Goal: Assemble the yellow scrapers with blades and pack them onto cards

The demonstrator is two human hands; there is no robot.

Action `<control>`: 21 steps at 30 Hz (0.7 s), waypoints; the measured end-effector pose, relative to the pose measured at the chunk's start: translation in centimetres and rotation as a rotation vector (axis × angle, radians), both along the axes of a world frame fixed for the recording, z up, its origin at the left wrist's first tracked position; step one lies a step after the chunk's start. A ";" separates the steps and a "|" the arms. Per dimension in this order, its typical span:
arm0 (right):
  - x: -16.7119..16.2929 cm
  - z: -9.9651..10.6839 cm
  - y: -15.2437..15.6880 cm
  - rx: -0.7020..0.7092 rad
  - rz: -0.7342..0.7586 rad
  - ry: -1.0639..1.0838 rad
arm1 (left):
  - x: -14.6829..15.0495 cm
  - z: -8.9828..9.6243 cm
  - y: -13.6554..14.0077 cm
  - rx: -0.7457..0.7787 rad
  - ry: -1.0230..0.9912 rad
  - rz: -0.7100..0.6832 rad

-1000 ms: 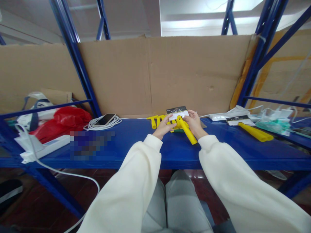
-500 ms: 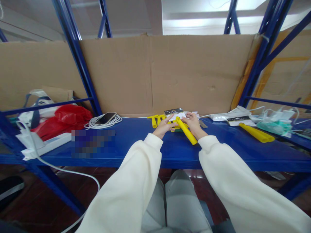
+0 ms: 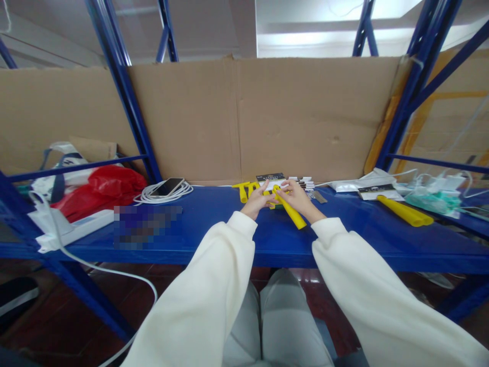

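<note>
A long yellow tube (image 3: 291,210) slants over the blue shelf, its upper end between my two hands. My right hand (image 3: 296,196) grips it near that end, fingers bent around it. From the other side, my left hand (image 3: 259,202) has thumb and fingers at the same end; the exact contact is too small to see clearly. Several short yellow handled pieces (image 3: 243,192) lie just beyond my left hand, partly hidden by it. Behind my hands is a black-and-white packet (image 3: 270,178), and several white sticks with dark ends (image 3: 305,182) lie beside it.
More yellow tubes (image 3: 407,210) lie at right near another packet (image 3: 378,191) and a green bag (image 3: 431,200). On the left are a phone (image 3: 168,187) on a coiled white cable, a red bag (image 3: 109,188) and a power strip (image 3: 86,228). Cardboard (image 3: 267,117) walls the back.
My right hand and the yellow tube have shifted slightly left, towards my left hand. More of the white sticks behind them now shows.
</note>
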State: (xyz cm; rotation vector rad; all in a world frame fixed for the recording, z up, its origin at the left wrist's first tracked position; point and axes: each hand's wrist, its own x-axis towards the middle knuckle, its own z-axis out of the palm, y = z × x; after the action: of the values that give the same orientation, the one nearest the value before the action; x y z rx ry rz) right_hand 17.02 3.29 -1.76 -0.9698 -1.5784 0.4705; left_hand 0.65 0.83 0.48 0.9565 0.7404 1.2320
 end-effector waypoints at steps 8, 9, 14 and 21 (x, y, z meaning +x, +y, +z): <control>-0.4 0.0 -0.6 0.017 0.127 -0.181 | -0.2 -0.2 0.2 0.104 0.163 -0.048; -0.3 0.0 -0.6 0.034 0.104 -0.217 | -0.2 -0.1 0.1 0.130 0.189 -0.060; 2.6 1.6 -0.6 0.029 -0.142 -0.469 | -0.3 0.4 -0.8 0.162 0.287 -0.096; 15.4 5.5 -1.4 -0.248 -0.672 -0.891 | -0.1 0.0 -0.3 0.196 0.387 -0.008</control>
State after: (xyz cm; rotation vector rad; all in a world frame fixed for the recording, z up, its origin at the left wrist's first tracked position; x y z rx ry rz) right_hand 32.39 1.86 3.71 -1.9831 -1.8153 -0.3047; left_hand 0.57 0.51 0.43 1.3822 0.9267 1.1392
